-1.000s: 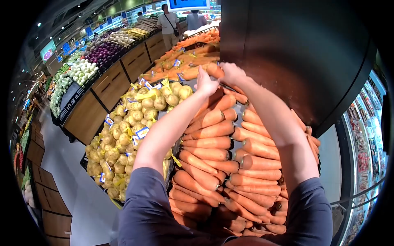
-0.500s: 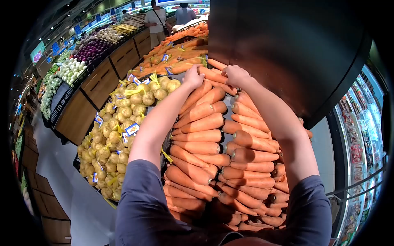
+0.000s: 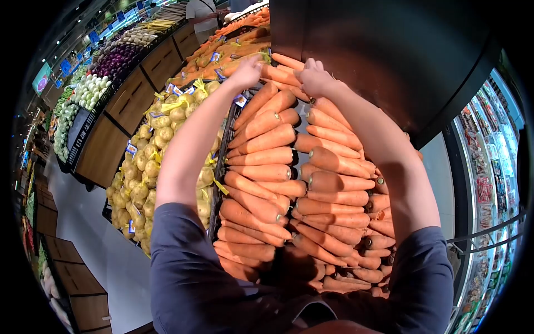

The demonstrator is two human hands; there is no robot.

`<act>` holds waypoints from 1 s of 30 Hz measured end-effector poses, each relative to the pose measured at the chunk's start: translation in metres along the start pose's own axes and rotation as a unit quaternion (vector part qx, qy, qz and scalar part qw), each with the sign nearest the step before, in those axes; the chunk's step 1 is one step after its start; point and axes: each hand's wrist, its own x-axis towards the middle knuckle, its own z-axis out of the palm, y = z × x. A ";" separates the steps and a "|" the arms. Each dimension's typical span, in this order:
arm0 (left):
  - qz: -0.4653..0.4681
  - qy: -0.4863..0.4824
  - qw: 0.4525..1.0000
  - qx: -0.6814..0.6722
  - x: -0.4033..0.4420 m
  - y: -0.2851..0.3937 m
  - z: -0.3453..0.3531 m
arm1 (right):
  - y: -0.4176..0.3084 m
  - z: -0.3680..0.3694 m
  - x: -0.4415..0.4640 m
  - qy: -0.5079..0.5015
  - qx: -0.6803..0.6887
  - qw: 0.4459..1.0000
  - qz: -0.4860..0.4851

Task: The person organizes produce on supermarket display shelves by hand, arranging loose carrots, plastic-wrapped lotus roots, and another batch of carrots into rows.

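Gripping one carrot (image 3: 281, 75) near opposite ends with left fingers (image 3: 255, 63) and right fingers (image 3: 312, 68); could knock neighbouring carrots (image 3: 282, 101) loose if releasing one end early.

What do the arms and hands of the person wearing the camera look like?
The short sleeves are dark bluish grey, without any pattern I can see. Below them the forearms are bare. The left hand and right hand are bare too, with no gloves on.
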 end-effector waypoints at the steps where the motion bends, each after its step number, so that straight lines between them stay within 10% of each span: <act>1: 0.015 0.031 0.996 -0.079 -0.026 0.030 -0.023 | 0.005 -0.002 -0.013 0.071 0.062 0.995 -0.022; 8: 0.032 0.157 0.946 -0.282 -0.197 0.129 -0.073 | -0.005 -0.057 -0.190 0.168 0.369 0.910 -0.089; 12: 0.020 -0.031 0.884 -0.466 -0.300 0.227 -0.014 | -0.096 -0.062 -0.323 0.247 0.495 0.828 -0.092; 17: -0.054 -0.176 0.717 -0.672 -0.403 0.325 0.035 | -0.125 0.018 -0.420 0.330 0.365 0.870 -0.005; 20: 0.004 -0.171 0.754 -0.634 -0.428 0.350 0.053 | -0.100 0.084 -0.460 0.216 0.622 0.737 0.150; 22: 0.209 -0.158 0.875 -0.408 -0.437 0.354 0.082 | -0.102 0.031 -0.490 0.150 0.851 0.416 0.282; 24: 0.265 -0.184 0.913 -0.250 -0.442 0.343 0.133 | -0.112 0.021 -0.508 0.229 0.916 0.316 0.097; 25: 0.279 -0.207 0.900 -0.264 -0.448 0.346 0.150 | -0.120 0.018 -0.513 0.248 0.878 0.370 0.171; 26: 0.071 -0.239 0.872 -0.421 -0.453 0.348 0.162 | -0.120 0.022 -0.514 0.345 0.758 0.527 0.169; 28: -0.360 -0.289 0.662 -0.591 -0.449 0.358 0.180 | -0.112 0.007 -0.545 0.332 0.701 0.627 0.078; 30: -0.257 -0.407 0.529 -0.699 -0.464 0.364 0.173 | -0.099 0.030 -0.555 0.399 0.417 0.805 0.136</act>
